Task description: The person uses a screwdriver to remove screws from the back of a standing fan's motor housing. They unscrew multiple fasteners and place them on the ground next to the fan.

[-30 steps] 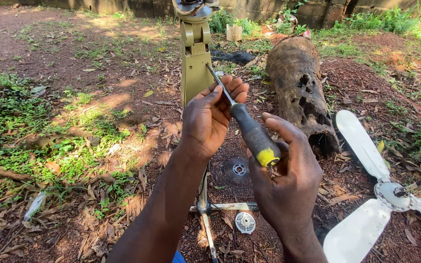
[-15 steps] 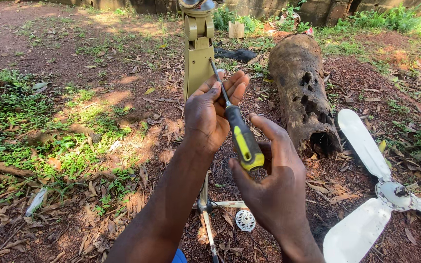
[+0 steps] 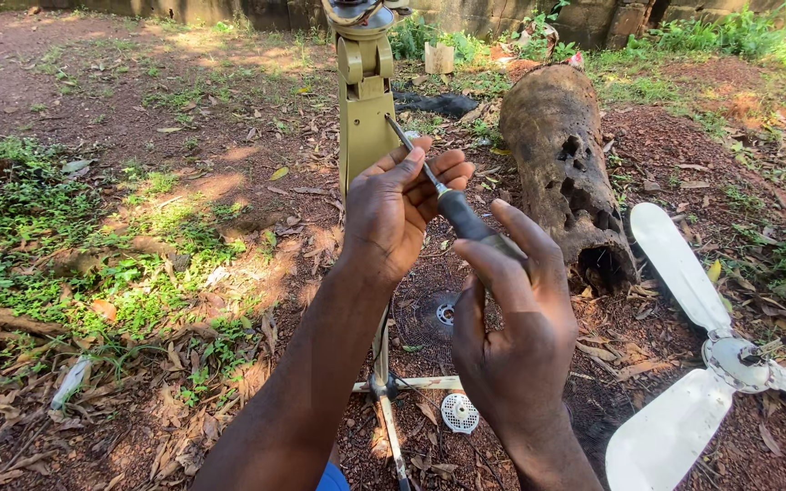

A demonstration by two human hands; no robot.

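1. My right hand [image 3: 511,336] is nearest the camera, clenched around the dark handle of a screwdriver [image 3: 452,209], with the fingers wrapped over the grip so most of the handle is hidden.
2. Just beyond it, my left hand [image 3: 402,209] grasps the olive-green fan column [image 3: 366,118] from the right side; its thumb and fingertips also pinch the screwdriver's thin metal shaft, steadying it.
3. The screwdriver runs up and to the left from my right hand, its tip meeting the right edge of the fan column, just above my left hand.
4. Below my hands, on the ground, I see the column's thin metal stand [image 3: 384,382] with its cross-shaped feet, a small round white perforated part [image 3: 459,412] just beside it, and a dark wire fan guard [image 3: 434,314] lying flat on the dirt, partly hidden behind my arms.
5. To the right, near my right hand, a white three-bladed fan blade [image 3: 693,364] lies on the leaf-strewn soil.
6. Further back on the right lies a rotted, hollowed log [image 3: 561,155], its broken end facing toward me, just beside the fan blade's upper tip.
7. To the left, patches of green grass [image 3: 65,245] and dry leaves cover the ground, with sunlit bare earth beyond.
8. Farthest away, the top of the column carries a hinged joint that runs out of the picture, and a low wall [image 3: 539,14] with weeds at its foot borders the yard.
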